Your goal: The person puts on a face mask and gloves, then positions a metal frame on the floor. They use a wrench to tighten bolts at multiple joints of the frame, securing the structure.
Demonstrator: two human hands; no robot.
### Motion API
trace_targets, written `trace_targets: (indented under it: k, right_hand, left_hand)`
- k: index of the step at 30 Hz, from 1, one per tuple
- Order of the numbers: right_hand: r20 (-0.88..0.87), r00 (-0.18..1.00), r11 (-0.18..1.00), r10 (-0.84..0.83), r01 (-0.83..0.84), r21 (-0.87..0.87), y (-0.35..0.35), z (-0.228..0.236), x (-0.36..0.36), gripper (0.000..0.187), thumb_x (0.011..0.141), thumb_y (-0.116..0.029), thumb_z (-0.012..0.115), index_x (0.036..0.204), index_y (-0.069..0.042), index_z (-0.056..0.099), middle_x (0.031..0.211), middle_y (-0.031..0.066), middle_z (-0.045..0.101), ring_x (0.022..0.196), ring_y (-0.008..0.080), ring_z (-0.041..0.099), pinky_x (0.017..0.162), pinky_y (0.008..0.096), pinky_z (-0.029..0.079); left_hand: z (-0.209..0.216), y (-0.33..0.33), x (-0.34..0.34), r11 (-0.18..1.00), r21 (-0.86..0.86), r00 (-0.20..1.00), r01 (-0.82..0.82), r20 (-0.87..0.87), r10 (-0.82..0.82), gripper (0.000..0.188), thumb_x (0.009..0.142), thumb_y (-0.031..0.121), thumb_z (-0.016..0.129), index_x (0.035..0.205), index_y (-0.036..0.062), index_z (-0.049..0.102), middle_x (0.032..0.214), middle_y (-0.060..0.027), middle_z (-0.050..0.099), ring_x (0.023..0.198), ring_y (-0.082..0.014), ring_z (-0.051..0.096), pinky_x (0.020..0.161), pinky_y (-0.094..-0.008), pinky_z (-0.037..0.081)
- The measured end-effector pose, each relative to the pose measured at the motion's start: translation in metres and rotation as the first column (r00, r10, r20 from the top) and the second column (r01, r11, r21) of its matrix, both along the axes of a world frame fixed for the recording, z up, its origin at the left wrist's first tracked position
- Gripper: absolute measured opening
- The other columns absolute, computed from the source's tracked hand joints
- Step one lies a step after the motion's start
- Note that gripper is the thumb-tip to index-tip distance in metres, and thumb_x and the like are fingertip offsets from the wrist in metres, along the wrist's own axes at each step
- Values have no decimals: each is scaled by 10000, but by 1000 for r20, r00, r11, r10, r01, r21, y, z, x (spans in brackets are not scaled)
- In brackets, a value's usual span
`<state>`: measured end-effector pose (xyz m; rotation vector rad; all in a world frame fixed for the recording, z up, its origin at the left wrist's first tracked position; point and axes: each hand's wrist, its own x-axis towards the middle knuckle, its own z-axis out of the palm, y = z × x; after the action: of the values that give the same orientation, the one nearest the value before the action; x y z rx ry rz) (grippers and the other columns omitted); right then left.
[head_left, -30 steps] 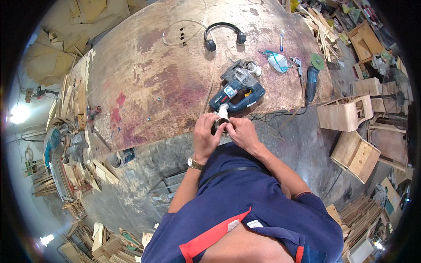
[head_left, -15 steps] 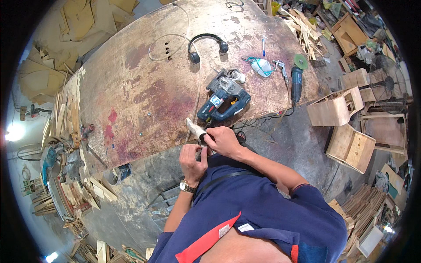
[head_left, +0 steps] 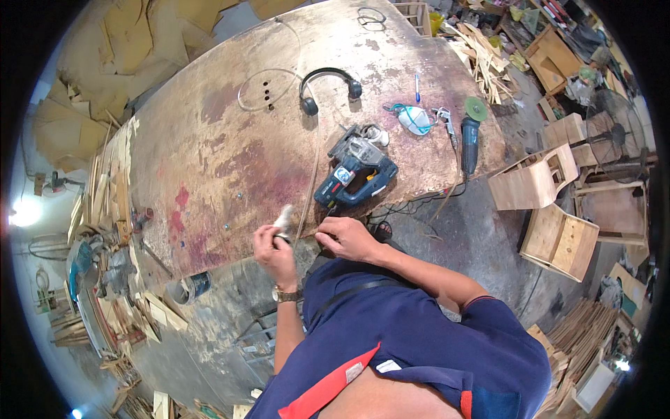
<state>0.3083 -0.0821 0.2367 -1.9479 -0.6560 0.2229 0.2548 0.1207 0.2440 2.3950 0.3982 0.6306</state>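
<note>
My left hand (head_left: 276,257) is closed around the dark end of a narrow, whitish, cloth-like piece (head_left: 284,217), at the workbench's near edge. The piece points up and away from me; its exact kind I cannot make out. To the right, my right hand (head_left: 349,238) is apart from it, fingers loosely bent and thumb a little off them, nothing visible in its grip. Just beyond that hand, a blue-and-black jigsaw (head_left: 356,174) lies on the worn wooden bench (head_left: 209,160). A thin pale hose (head_left: 311,183) runs down the bench between both hands.
Black headphones (head_left: 331,72), a white dust mask (head_left: 414,120), an air blow gun (head_left: 447,123), a blue pen (head_left: 417,88) and an angle grinder (head_left: 471,143) lie farther back. Wooden box pieces (head_left: 558,237) stand at the right, a fan (head_left: 618,133) behind them. A can (head_left: 192,288) is at the near-left bench edge.
My left hand has moved left and away from me, carrying the whitish piece. My right hand has let go of the piece and sits slightly lower, so the hands are farther apart.
</note>
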Motion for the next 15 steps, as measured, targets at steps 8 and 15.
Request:
trace_targets:
  k: [8, 15]
  right_hand:
    - [63, 767, 741, -639, 635, -219, -118, -71, 120, 356, 911, -325, 708, 1143, -55, 711, 961, 168, 730, 968, 357, 712, 838, 470, 555]
    - [274, 689, 539, -671, 707, -458, -207, -131, 226, 966, 808, -319, 833, 1581, -78, 307, 1527, 283, 427, 1120, 496, 659, 916, 565, 565]
  left_hand:
    - [-78, 56, 33, 971, 235, 997, 45, 44, -57, 191, 853, -98, 658, 972, 6, 765, 1246, -157, 658, 1167, -359, 636, 957, -465, 535]
    - [-153, 48, 28, 930, 195, 914, 311, -328, -237, 395, 779, -62, 628, 1144, 34, 742, 1473, -211, 525, 1389, -416, 482, 1160, -507, 419]
